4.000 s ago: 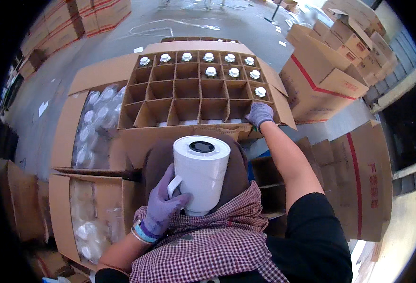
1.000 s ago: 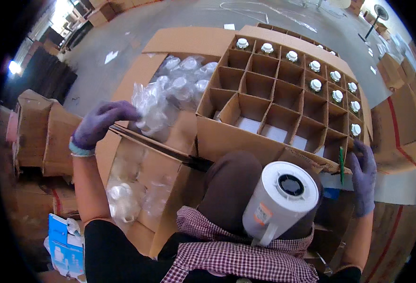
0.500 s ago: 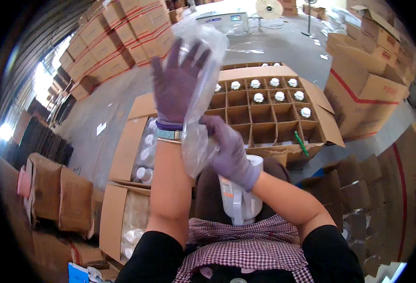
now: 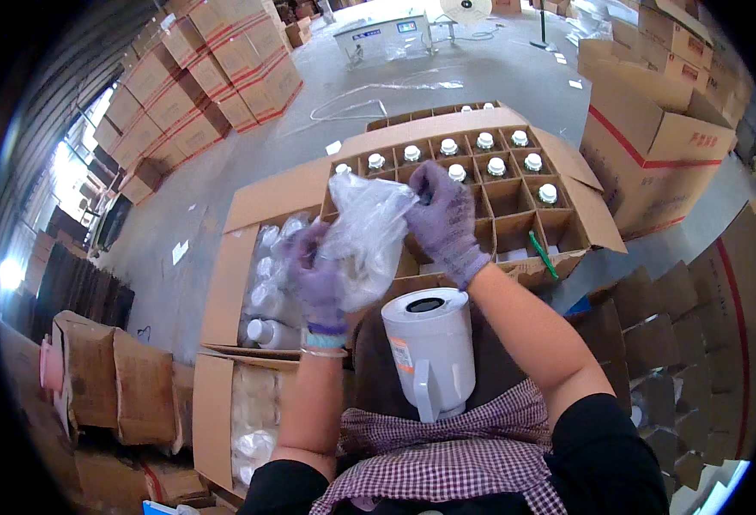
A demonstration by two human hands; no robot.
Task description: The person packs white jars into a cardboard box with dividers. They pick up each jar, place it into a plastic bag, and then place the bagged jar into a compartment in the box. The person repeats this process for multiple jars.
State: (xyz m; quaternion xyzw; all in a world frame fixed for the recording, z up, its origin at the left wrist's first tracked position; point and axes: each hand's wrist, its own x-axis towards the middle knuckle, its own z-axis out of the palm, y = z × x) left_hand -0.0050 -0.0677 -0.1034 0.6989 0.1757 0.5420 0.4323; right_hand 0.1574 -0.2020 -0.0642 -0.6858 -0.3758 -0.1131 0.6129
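Note:
Both my hands wear purple gloves and hold a clear plastic bag (image 4: pixel 368 236) in front of me. My left hand (image 4: pixel 316 276) grips the bag's lower left side. My right hand (image 4: pixel 445 216) pinches its upper right edge. Something pale shows inside the bag, but I cannot tell what. A white jug with a handle (image 4: pixel 432 350) stands on my lap just below the bag. Beyond the bag lies an open cardboard box with a divider grid (image 4: pixel 515 202); white-capped bottles (image 4: pixel 496 165) fill its far cells and the near cells are empty.
An open carton of bagged bottles (image 4: pixel 266 283) sits at my left, another carton (image 4: pixel 241 421) below it. A green pen (image 4: pixel 543 254) lies on the divider box's near flap. Stacked cardboard boxes (image 4: pixel 653 146) stand right and far left (image 4: pixel 223 77). Grey concrete floor around.
Both hands came down with the plastic bag from above my head to chest height over the jug. Earlier my left hand reached into the left carton.

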